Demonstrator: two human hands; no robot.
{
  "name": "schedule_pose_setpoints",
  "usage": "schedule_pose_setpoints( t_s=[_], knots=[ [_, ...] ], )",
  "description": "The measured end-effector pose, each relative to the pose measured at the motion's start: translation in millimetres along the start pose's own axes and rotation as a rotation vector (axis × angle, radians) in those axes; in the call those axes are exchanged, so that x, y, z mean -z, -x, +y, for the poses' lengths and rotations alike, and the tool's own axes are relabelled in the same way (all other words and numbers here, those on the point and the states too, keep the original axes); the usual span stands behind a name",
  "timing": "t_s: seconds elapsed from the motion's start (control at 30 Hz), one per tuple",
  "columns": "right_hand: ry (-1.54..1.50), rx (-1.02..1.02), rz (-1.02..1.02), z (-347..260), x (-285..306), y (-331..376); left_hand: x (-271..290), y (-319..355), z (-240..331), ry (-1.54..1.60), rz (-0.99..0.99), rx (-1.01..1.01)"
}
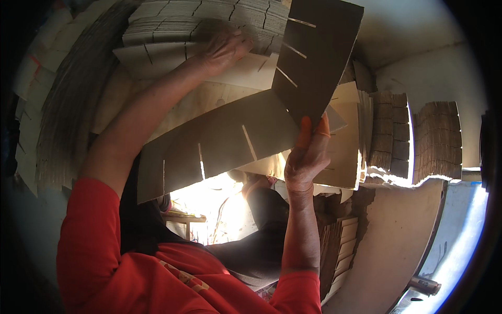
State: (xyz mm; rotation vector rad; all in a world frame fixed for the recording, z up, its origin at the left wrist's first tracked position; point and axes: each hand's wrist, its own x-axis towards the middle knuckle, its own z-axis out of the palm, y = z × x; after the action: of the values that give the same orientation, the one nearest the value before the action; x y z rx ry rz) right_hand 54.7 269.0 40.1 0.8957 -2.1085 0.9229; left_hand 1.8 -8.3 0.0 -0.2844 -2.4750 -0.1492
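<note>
My right hand is closed on slotted cardboard strips at their lower right. One dark strip rises from it, with several slits along its left edge. The other strip slants down to the left across my lap, its slits cut into the lower edge. Whether they are two strips or one bent piece, I cannot tell. At the far side my left hand, fingers curled, grips the top edge of a pale slotted strip that leans in front of a stack. Its fingertips are partly hidden.
Behind my left hand stands a stack of slotted cardboard strips. More piles are at the left and at the right, with another bundle farther right. A small wooden stool stands below, near bright light on the floor.
</note>
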Motion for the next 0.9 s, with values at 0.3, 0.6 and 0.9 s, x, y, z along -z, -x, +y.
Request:
schedule_pose_setpoints(
  t_s=[0.3, 0.6, 0.9],
  knots=[
    [0.0, 0.033, 0.011, -0.6, 6.7, -1.6, -12.7, 3.6, -7.5, -0.103, 0.183, -0.17],
    [0.048, 0.043, 0.004, 2.5, 5.9, -1.7, -0.7, 6.0, 14.1, -0.032, 0.02, -0.205],
    [0.081, 0.024, -0.055, 3.4, 8.1, 1.3, -2.0, 10.9, 39.3, 0.099, -0.071, -0.164]
  ],
)
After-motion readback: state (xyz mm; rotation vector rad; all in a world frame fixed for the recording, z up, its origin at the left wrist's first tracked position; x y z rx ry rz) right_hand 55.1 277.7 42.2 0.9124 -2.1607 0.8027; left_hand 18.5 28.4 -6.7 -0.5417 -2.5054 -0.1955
